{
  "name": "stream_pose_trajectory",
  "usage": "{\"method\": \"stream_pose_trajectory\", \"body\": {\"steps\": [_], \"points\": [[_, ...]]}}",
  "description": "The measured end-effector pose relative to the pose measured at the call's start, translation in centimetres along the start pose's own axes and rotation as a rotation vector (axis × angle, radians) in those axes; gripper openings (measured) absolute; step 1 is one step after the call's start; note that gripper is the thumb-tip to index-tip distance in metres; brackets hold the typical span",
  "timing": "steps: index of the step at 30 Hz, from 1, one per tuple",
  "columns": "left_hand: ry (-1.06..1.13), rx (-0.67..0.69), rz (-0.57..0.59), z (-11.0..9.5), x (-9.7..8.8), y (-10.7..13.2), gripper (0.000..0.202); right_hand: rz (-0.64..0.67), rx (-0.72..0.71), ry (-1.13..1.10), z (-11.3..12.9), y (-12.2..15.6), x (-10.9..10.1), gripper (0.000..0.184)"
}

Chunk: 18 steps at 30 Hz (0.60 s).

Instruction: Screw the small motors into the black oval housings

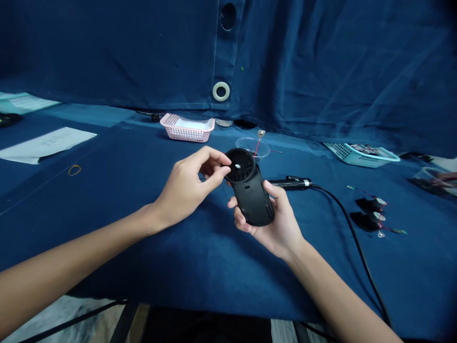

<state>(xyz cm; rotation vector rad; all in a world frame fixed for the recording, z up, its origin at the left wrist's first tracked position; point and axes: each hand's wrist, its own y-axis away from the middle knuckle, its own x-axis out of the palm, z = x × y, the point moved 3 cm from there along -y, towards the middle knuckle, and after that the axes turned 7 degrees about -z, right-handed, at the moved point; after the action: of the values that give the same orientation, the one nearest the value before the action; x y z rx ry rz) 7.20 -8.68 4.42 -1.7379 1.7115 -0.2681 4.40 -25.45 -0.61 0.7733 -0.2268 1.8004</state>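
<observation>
A black plastic housing with a round, dish-like head is held up over the table, tilted with its head away from me. My right hand wraps round the lower body, thumb on the right edge and fingertips on the left. At the left rim of the round head, my left hand pinches with thumb and forefinger; its other fingers are curled. A small pale spot shows inside the head. Just behind the housing lies a black corded tool, partly hidden. A clear round dish with a red-wired part sits beyond.
A pink basket and a teal basket stand along the blue curtain. Small black parts with red wires lie at right, near the tool's cable. White paper and a yellow ring lie at left.
</observation>
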Motion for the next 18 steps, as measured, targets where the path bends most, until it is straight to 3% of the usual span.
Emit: {"method": "stream_pose_trajectory", "body": {"steps": [5, 9, 12, 18], "points": [[-0.022, -0.011, -0.014, 0.1, 0.0, 0.3, 0.020, -0.028, -0.018, 0.017, 0.0, 0.0, 0.0, 0.052], [-0.063, 0.110, -0.009, -0.1, 0.0, 0.5, 0.044, -0.031, -0.037, 0.027, 0.1, 0.0, 0.0, 0.045], [-0.118, 0.155, 0.094, 0.0, 0.1, 0.3, 0.056, 0.016, -0.025, 0.015, 0.0, 0.1, 0.3, 0.045], [-0.197, 0.143, 0.249, 0.3, 0.0, -0.4, 0.055, 0.139, 0.144, -0.098, -0.5, 0.6, 1.0, 0.054]]}}
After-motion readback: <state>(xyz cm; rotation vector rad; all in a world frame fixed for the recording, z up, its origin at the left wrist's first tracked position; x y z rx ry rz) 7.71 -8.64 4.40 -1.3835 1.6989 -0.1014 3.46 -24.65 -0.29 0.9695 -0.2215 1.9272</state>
